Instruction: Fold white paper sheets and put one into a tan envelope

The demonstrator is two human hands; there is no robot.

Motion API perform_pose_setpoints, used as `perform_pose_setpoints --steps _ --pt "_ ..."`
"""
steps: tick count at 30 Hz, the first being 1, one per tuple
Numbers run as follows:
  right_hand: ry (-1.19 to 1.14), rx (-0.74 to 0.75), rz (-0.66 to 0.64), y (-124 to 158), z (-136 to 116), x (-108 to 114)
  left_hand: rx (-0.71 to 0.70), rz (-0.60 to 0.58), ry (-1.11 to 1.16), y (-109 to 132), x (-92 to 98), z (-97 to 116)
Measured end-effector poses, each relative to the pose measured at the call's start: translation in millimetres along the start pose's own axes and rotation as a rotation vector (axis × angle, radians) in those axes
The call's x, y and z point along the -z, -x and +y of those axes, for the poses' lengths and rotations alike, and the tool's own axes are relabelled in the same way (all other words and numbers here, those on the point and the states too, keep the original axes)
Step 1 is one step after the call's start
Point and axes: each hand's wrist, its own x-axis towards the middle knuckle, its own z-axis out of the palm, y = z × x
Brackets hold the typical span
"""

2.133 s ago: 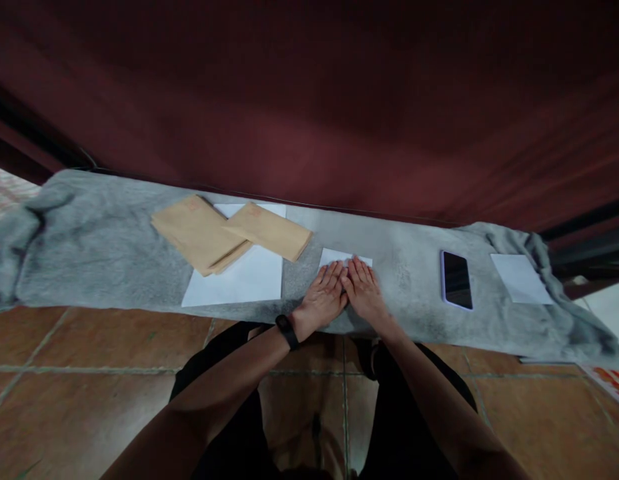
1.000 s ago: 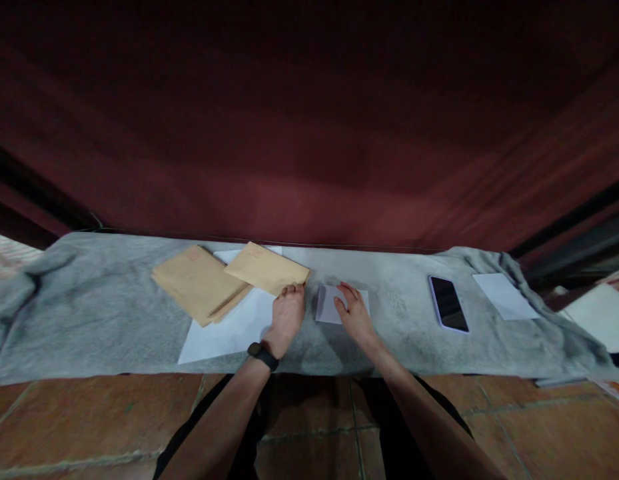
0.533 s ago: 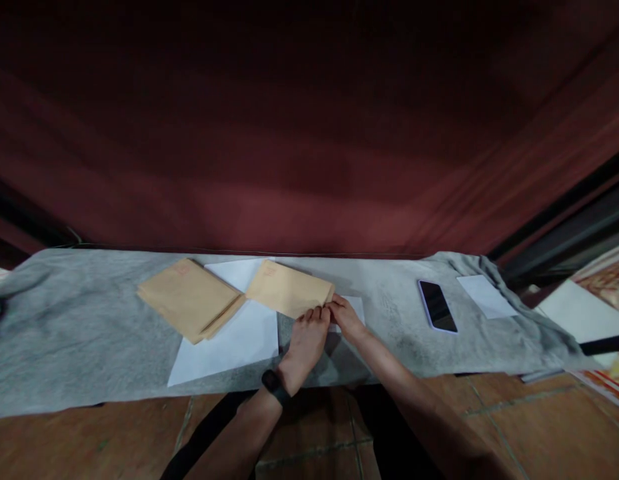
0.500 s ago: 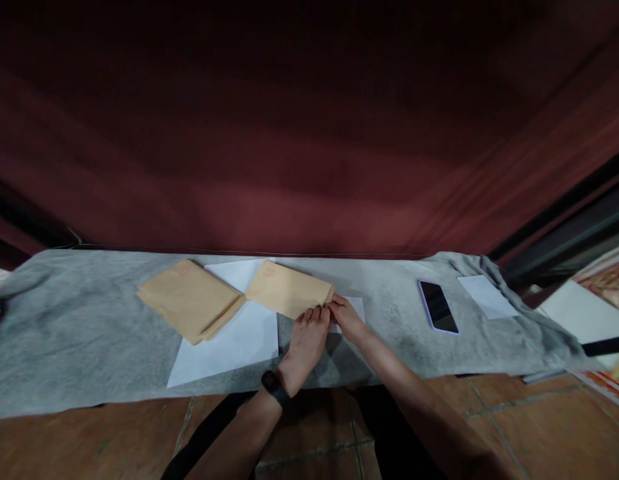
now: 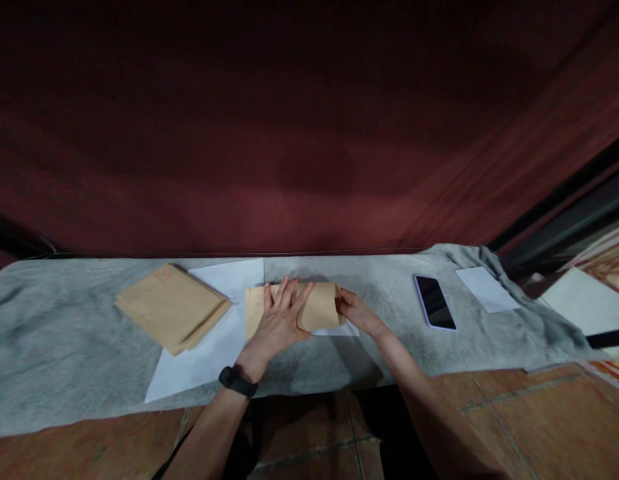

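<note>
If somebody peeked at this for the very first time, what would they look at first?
Probably the brown envelope in the middle, with the left hand spread over it and the right hand at its open end. Next might be the big dark red surface filling the top of the picture, then the purple-rimmed phone lying on the grey cloth to the right.

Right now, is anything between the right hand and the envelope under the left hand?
Nothing visible: the right hand is at the envelope's right end. The left hand lies spread across it, short of that end; the phone sits apart, farther right.
</note>
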Motion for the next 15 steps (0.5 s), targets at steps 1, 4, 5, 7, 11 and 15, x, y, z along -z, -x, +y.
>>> perform_pose_setpoints --steps 1,4,5,7,11,15 --pt "0.027 -0.014 0.004 0.7 1.1 1.9 -0.006 -0.003 0.000 -0.2 0.8 1.3" --pt "0.031 -0.060 0.026 0.6 4.0 4.7 -0.025 0.013 -0.001 -0.4 4.1 6.9" --pt "0.023 -0.085 0.042 0.1 4.4 4.9 -0.032 0.021 0.000 -0.5 5.2 8.7" --pt "0.038 -0.140 0.097 -0.4 2.9 5.2 -0.038 0.036 0.001 -0.6 6.6 11.4" --pt "0.192 -0.023 0.347 5.0 -11.4 8.6 -0.006 0.051 -0.008 -2.3 4.4 13.3" --pt "0.189 0.150 0.407 16.5 -28.9 12.0 0.036 0.053 -0.002 -5.7 -0.7 15.7"
